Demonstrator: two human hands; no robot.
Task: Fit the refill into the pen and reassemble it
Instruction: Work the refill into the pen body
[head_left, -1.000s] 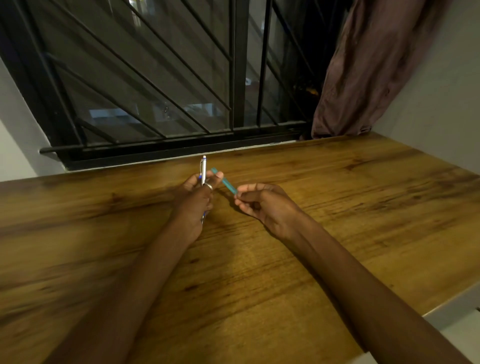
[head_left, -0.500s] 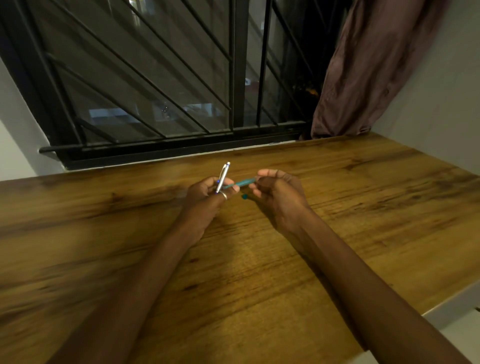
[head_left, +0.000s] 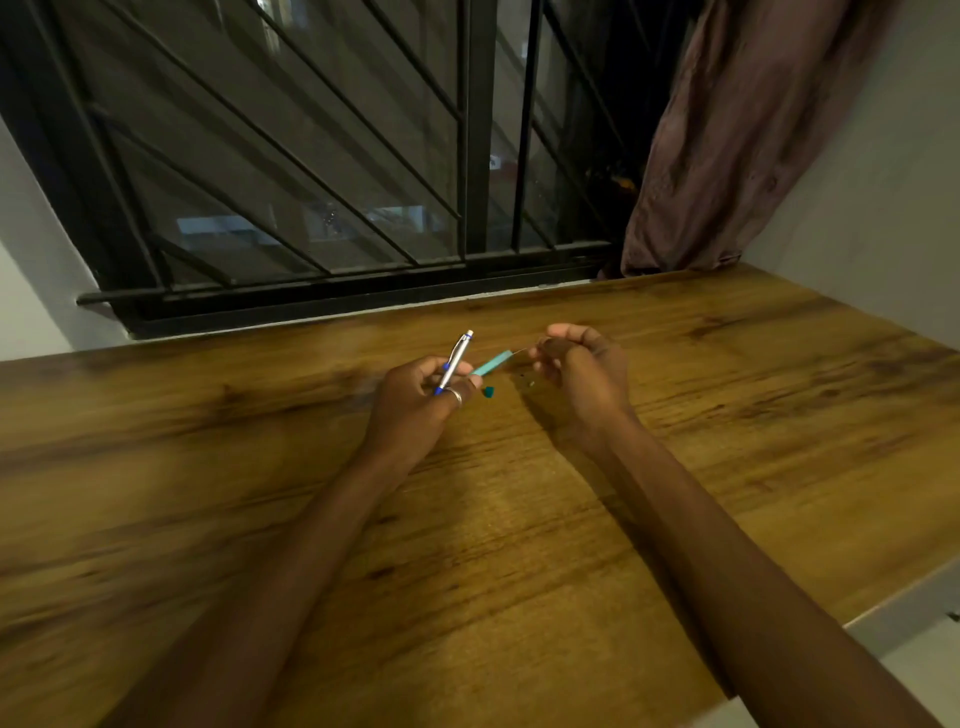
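Note:
My left hand (head_left: 415, 400) grips a silver pen with blue trim (head_left: 456, 358), its tip pointing up and away. The same hand also holds a teal pen barrel (head_left: 491, 364) that sticks out to the right. My right hand (head_left: 579, 374) is just right of the barrel, fingertips pinched on a thin refill (head_left: 522, 352) that runs into the barrel's open end. A small teal pen piece (head_left: 488, 392) lies on the wooden table (head_left: 519, 519) between my hands. Beside it is a tiny pale part (head_left: 531, 384), too small to identify.
A barred window (head_left: 311, 182) runs along the table's far edge. A brown curtain (head_left: 727, 156) hangs at the far right corner beside a white wall. The table's near right edge (head_left: 893, 603) drops off to a pale floor.
My right hand has moved right, away from the teal barrel, and a thin refill now shows between them. The silver pen has tilted rightward. The small teal piece lies on the table.

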